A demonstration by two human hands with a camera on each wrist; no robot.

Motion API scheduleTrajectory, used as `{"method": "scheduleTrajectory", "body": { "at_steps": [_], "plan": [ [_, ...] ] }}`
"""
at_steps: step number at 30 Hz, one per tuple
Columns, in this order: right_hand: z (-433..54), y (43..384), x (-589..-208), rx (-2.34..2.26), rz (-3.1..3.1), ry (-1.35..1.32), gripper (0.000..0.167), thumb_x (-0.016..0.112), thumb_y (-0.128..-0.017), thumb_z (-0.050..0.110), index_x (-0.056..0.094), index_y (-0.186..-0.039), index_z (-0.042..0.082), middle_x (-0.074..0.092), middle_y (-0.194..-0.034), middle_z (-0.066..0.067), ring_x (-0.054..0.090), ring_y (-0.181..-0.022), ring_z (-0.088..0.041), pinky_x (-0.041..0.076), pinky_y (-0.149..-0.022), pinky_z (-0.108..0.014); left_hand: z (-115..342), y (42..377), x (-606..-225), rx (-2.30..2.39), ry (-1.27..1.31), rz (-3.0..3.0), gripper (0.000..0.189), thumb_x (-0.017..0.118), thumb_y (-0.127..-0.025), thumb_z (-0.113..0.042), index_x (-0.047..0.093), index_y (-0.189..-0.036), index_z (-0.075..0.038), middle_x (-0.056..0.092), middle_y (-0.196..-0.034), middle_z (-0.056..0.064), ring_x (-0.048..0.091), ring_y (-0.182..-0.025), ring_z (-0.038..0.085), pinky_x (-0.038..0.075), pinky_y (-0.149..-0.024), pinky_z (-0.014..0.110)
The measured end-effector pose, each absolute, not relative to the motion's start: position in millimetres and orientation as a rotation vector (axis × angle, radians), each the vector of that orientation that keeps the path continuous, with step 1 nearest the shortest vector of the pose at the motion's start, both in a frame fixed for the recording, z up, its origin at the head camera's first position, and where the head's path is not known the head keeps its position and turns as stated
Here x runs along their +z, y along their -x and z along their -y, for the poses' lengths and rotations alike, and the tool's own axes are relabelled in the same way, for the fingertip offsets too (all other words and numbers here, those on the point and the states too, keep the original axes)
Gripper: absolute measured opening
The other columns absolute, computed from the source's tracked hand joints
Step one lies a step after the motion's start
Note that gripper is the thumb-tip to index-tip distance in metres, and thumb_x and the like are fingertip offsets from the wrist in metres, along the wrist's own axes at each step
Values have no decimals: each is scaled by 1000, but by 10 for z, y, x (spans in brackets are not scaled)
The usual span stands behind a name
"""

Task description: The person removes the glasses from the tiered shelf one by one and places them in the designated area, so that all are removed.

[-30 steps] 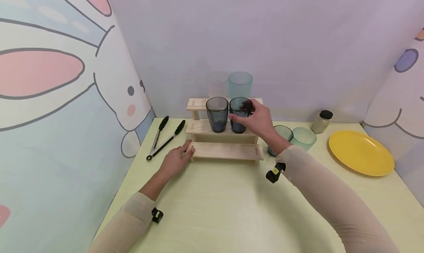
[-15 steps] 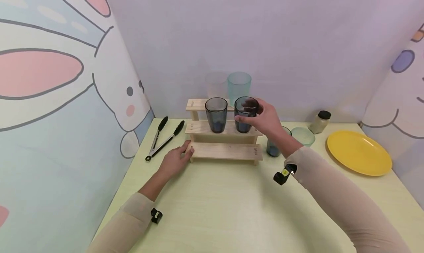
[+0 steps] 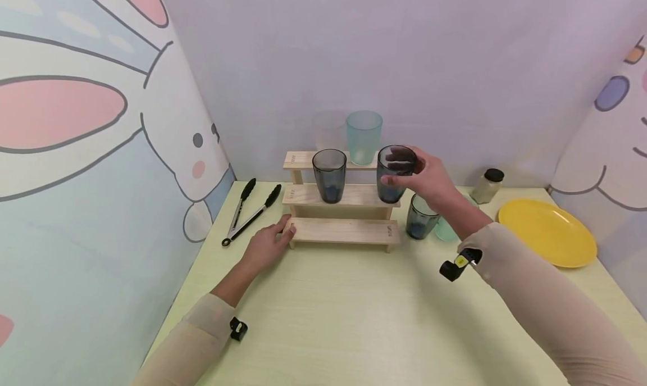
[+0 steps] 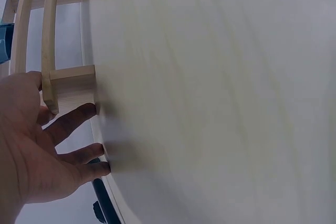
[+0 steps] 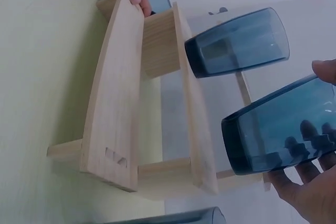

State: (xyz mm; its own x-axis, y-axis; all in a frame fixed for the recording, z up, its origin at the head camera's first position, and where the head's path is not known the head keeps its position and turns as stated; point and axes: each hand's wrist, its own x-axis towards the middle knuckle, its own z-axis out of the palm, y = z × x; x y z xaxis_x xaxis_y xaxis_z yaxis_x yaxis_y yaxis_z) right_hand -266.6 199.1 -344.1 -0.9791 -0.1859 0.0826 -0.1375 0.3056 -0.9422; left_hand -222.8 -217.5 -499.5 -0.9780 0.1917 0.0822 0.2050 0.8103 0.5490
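My right hand [image 3: 432,178] grips a dark blue-grey glass [image 3: 390,175], thumb on the near side and fingers wrapped behind. The glass is upright over the right end of the middle step of a three-step wooden rack [image 3: 343,230]. In the right wrist view, a narrow gap shows between its base and the middle board [image 5: 194,108]. A matching glass [image 3: 330,178] stands on that step, left of centre. At the rack's lowest step, my left hand [image 3: 265,245] pinches the left end, thumb on the board and other fingers spread toward the table [image 4: 210,103].
On the top step stand a pale clear tumbler [image 3: 329,128] and a light teal one [image 3: 364,139]. Right of the rack are another dark glass [image 3: 420,220], a green tumbler [image 3: 446,231], a black-lidded jar [image 3: 487,186] and a yellow plate [image 3: 548,234]. Tongs [image 3: 253,220] lie left.
My right hand has moved rightward along the middle step with the dark glass, widening the gap to the other dark glass. My left hand has stayed at the rack's left end.
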Motion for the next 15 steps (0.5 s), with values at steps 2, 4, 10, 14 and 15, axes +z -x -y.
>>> {"method": "scheduleTrajectory", "body": {
  "at_steps": [2,4,10,14,15],
  "plan": [
    [-2068,2666,-3442,-1781,-2524,295,74,95,-91,24,61,-157,22,68,-154,-8,68,-131,-9,57,-96,-18,2182,2226,-4997,-915,336,2956,74,43,-115,-65,48,-169,-14,70,-144,33,69,-130,53,56,-100,67],
    [-2148,2665,-3451,-1765,-2542,279,73,95,-91,22,61,-156,20,70,-148,-4,68,-125,-5,57,-95,-18,2206,2260,-5049,-891,341,2944,76,42,-114,-67,49,-168,-14,71,-141,32,71,-127,52,58,-97,64],
    [-2388,2646,-3464,-1772,-2533,226,73,94,-92,18,59,-156,18,72,-130,16,67,-119,-2,57,-94,-18,2156,2224,-4937,-921,309,2994,69,48,-117,-54,44,-170,-11,69,-146,30,68,-134,51,55,-105,66],
    [-2525,2613,-3429,-1755,-2537,186,76,94,-93,20,56,-159,18,71,-124,25,65,-122,-1,55,-97,-18,2148,2217,-4923,-911,305,3005,69,48,-117,-55,44,-171,-12,70,-146,29,68,-134,49,56,-105,65],
    [-2559,2603,-3418,-1733,-2550,172,77,94,-93,23,55,-160,19,70,-124,26,64,-122,-1,54,-98,-18,2150,2217,-4925,-913,309,3001,70,47,-117,-56,45,-170,-11,70,-145,29,69,-133,50,56,-104,65]
  ]
}}
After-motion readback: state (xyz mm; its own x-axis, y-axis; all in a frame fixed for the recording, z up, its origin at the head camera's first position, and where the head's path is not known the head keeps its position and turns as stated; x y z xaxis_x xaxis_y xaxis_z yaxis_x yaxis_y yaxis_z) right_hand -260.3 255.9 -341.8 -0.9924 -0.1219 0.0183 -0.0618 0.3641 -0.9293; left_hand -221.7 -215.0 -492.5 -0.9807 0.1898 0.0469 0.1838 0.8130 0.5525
